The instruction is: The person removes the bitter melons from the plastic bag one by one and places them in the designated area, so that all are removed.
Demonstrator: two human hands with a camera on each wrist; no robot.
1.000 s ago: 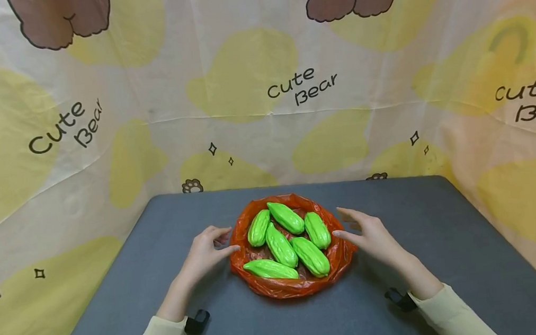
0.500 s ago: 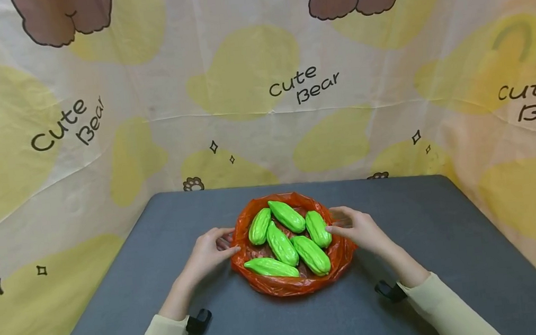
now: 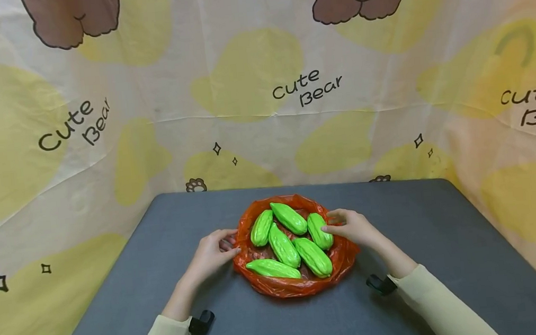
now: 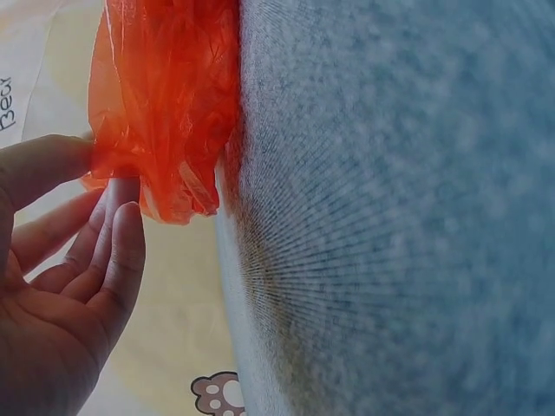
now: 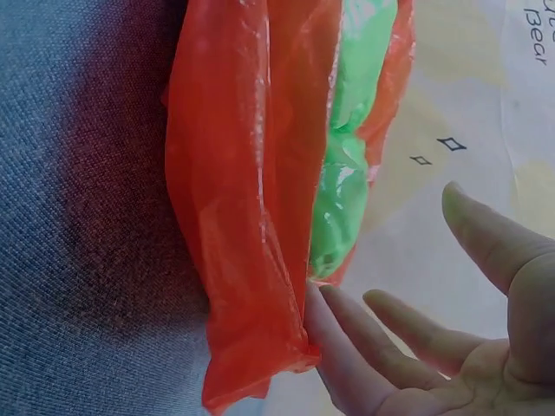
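Observation:
A red plastic bag (image 3: 292, 290) with its rim rolled open lies on the table, holding several green ridged bitter melons (image 3: 313, 257). At its left rim, my left hand (image 3: 212, 256) grips the plastic; the left wrist view shows thumb and fingertips meeting at the edge of the film. My right hand (image 3: 357, 229) is at the right rim, its thumb over the rightmost bitter melon (image 3: 318, 230). Seen from the right wrist, the fingers (image 5: 421, 338) reach along the bag's outer edge and the thumb stands well apart, with no plastic between them.
The bag rests on a grey table (image 3: 291, 327). A cream and yellow patterned cloth (image 3: 246, 84) hangs behind and at both sides. A black strap (image 3: 201, 322) sits at my left wrist, another black strap (image 3: 381, 285) at my right.
My right hand has moved left, from beside the bag to over its right rim, thumb now over a bitter melon. My left hand stays at the left rim, slightly closer in.

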